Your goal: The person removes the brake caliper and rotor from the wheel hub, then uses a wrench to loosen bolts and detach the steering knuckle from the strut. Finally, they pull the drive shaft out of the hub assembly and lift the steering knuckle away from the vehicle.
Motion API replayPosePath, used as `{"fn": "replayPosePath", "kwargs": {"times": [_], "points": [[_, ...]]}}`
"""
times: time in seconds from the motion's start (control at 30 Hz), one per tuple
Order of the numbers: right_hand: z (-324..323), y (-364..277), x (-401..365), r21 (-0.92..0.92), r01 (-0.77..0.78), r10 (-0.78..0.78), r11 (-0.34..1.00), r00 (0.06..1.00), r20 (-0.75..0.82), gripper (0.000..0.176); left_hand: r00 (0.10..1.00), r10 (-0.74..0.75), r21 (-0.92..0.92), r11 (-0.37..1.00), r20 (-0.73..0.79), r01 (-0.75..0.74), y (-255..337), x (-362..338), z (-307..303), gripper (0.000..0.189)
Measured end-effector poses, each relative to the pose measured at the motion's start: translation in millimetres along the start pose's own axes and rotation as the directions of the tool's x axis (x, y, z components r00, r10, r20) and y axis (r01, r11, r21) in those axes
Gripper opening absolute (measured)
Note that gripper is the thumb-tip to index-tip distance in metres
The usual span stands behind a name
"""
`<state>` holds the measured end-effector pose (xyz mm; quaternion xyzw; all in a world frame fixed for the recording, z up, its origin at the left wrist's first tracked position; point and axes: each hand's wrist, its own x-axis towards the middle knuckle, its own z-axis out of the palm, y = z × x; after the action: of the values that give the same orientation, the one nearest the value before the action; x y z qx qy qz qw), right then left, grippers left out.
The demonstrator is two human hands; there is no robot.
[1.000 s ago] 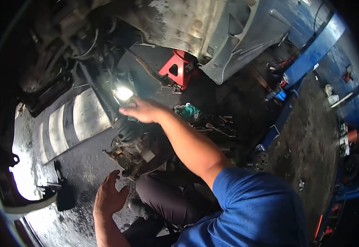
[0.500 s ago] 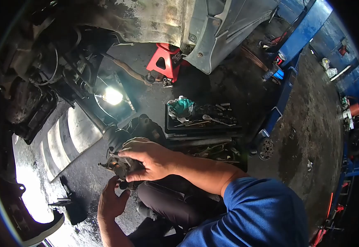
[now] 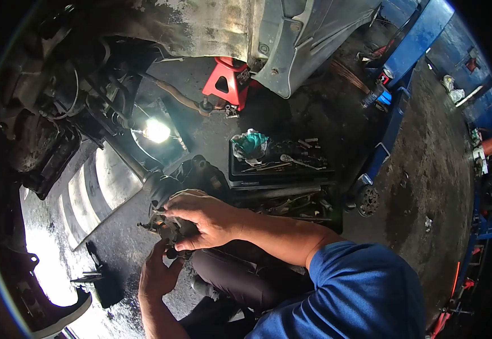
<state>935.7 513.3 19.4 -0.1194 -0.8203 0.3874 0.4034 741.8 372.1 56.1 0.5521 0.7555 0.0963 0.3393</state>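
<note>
In front of me is a greasy metal car part [image 3: 164, 227] at the wheel end, which looks like a brake caliper; a tan patch shows on it. My right hand [image 3: 201, 217] is wrapped over its top and right side, thumb low on the near edge. Below, my left hand [image 3: 160, 270] has its thumb and fingers closed on the part's lower end, by a small dark round piece. The two hands nearly meet there. My palms hide much of the part. Just behind it sits a dark rounded housing [image 3: 198, 175].
Beyond my right arm lies a black tool tray [image 3: 268, 179] with a ratchet [image 3: 299, 162] and a teal rag [image 3: 250, 146]. A red jack stand [image 3: 226, 85] stands under the car body. A lit work lamp [image 3: 157, 130] glares at left. A blue lift arm [image 3: 386, 150] runs along the right.
My left hand has moved slightly up and right, its fingers closing in on the part's lower end. My right hand keeps its hold. The whole view has shifted a little.
</note>
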Motion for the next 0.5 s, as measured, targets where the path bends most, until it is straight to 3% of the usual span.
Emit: {"fn": "replayPosePath", "kwargs": {"times": [0.5], "points": [[-1.6,-6.1,1.4,-0.004,-0.009,0.009,1.000,1.000,0.005,0.065,0.996,0.053,0.016,0.999,-0.073,-0.052,-2.4,-7.5,-0.9,0.062]]}}
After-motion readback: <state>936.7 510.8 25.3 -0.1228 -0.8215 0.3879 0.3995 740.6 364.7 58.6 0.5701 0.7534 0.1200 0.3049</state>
